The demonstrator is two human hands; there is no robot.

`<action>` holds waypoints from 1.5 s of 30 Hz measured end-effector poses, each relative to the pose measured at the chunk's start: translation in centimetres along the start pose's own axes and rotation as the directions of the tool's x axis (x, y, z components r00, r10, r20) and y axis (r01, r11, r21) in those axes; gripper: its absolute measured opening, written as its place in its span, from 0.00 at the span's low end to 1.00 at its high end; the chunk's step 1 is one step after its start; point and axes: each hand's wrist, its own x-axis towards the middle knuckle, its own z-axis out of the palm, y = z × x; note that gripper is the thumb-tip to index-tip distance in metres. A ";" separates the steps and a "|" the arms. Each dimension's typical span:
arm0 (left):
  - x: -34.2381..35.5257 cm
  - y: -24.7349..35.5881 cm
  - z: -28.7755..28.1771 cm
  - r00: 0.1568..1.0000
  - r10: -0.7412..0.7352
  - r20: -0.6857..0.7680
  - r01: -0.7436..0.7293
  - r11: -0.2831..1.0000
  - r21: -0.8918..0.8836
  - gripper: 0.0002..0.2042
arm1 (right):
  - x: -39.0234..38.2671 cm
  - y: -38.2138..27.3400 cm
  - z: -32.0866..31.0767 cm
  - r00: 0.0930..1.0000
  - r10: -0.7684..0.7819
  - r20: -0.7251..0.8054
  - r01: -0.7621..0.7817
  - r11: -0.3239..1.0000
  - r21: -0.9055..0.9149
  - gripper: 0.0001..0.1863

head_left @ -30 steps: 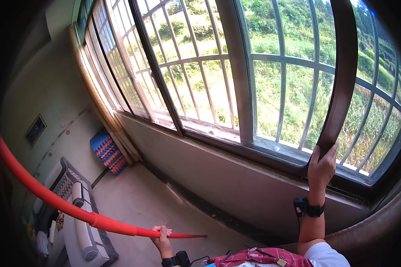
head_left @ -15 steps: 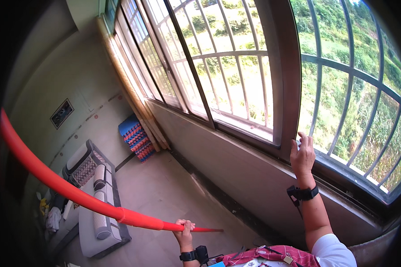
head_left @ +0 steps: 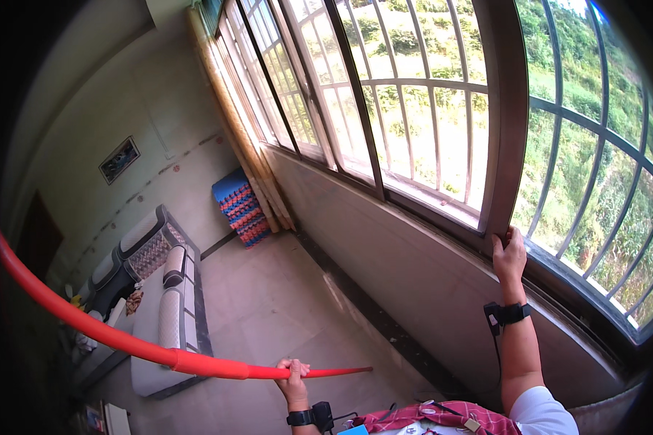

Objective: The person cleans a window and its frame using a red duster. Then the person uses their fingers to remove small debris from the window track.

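My left hand (head_left: 293, 380) is wrapped around a long red pole (head_left: 210, 365), near its thin end. From there the pole runs out to the left and thickens; its far end passes out of sight at the picture's rim. At the lower corner of a dark brown sliding window sash (head_left: 506, 145), my right hand (head_left: 511, 257) grips the edge of the frame, fingers curled round it. Part of those fingers is hidden behind the sash. To the right of the sash the window stands open.
Metal bars (head_left: 559, 138) cross the window outside. A beige curtain (head_left: 239, 123) hangs at the far corner, beside stacked blue and red foam mats (head_left: 243, 210). A grey-white sofa (head_left: 170, 319) stands at the left. The window sill (head_left: 442, 246) runs along the right wall.
The right hand's fingers have gone from loosely raised at the sash to closed around its edge. The view has turned, shifting the room right. The left hand still holds the pole.
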 end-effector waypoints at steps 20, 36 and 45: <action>9.0 -24.5 -12.0 0.891 0.152 0.429 -0.123 0.988 -0.096 0.11 | -1.7 3.9 -12.0 0.990 0.127 0.056 -0.132 0.986 0.098 0.17; 2.1 -1.2 17.1 0.889 -0.187 0.417 0.184 0.982 0.047 0.11 | -5.5 11.2 -22.2 0.985 0.126 -0.115 -0.137 0.985 -0.101 0.18; 2.9 -2.6 13.5 0.912 -0.029 0.409 0.066 0.995 -0.078 0.12 | -7.1 14.2 -29.1 0.936 -0.150 -0.319 -0.130 0.695 -0.707 0.25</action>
